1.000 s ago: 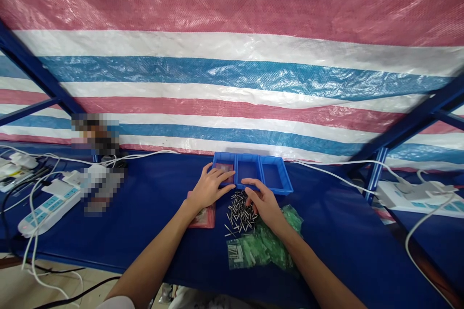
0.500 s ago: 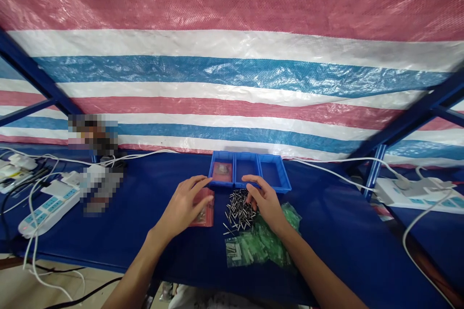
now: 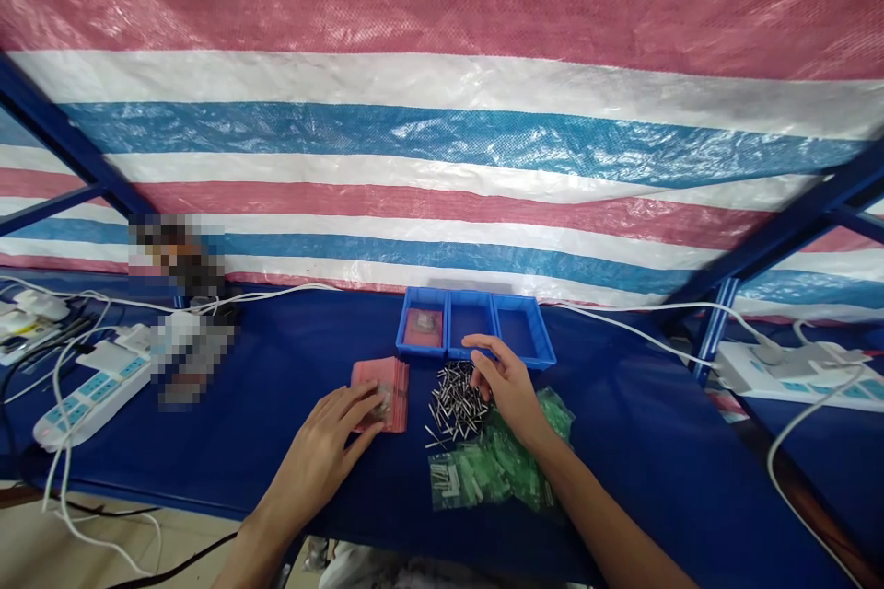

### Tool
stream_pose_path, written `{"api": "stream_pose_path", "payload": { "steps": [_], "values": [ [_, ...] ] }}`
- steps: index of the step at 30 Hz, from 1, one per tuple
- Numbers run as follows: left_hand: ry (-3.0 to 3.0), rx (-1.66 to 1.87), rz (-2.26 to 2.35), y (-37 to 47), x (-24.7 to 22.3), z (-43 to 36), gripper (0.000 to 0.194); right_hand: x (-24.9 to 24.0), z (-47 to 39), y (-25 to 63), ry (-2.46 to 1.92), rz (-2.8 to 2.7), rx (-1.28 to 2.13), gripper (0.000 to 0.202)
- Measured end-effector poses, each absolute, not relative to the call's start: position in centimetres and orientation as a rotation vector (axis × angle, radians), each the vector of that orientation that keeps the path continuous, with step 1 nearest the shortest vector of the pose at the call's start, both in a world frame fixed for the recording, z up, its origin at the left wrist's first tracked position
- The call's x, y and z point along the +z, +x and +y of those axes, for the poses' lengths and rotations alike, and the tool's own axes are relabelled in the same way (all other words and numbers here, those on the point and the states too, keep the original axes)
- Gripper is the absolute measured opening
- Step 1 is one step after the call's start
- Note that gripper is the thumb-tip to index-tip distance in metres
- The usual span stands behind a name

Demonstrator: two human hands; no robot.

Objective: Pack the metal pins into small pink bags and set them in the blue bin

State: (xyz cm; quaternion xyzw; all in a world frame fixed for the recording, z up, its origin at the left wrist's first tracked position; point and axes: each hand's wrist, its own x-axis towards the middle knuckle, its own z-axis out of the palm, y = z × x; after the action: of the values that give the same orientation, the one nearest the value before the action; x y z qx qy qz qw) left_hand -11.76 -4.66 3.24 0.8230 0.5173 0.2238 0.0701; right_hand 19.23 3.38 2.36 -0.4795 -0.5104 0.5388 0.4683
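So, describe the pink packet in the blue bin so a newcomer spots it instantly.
Look below the striped sheet for three blue bins side by side. The pink packet lies in the leftmost one. Unlike the similar pink packets stacked by the left hand, it sits inside a bin.

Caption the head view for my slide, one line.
Left hand at the pink packets, right hand above loose metal pins, green bags nearby.

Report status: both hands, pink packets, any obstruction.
Left hand open over pink packets. Right hand above metal pins, grip contents unclear. Green packets crowd the pins; nothing visible blocks the left hand.
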Motion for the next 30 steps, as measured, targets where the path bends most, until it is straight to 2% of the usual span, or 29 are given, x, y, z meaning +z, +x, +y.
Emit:
{"api": "stream_pose_path", "payload": {
  "steps": [4,18,21,25,27,30],
  "values": [
    [2.461,0.675,1.559,-11.9,3.5,-4.4,0.05,2.3,3.3,19.3,-1.16,-1.258,1.315,0.045],
    [2.048,0.694,1.562,-12.1,5.2,-3.3,0.039,2.8,3.2,19.3,-1.153,-1.238,1.307,0.044],
    [1.8,0.816,1.588,-11.5,5.4,-3.0,0.037,2.7,3.3,19.3,-1.151,-1.232,1.312,0.042],
    [1.289,1.213,1.622,-10.6,4.4,-1.8,0.044,2.4,3.4,19.4,-1.127,-1.239,1.323,0.04],
    [0.983,1.378,1.493,-10.1,3.9,-1.2,0.046,2.4,3.3,19.4,-1.128,-1.259,1.329,0.04],
    [0.543,1.43,1.252,-8.9,4.0,-0.8,0.039,2.7,3.2,19.2,-1.123,-1.285,1.349,0.038]
  ]
}}
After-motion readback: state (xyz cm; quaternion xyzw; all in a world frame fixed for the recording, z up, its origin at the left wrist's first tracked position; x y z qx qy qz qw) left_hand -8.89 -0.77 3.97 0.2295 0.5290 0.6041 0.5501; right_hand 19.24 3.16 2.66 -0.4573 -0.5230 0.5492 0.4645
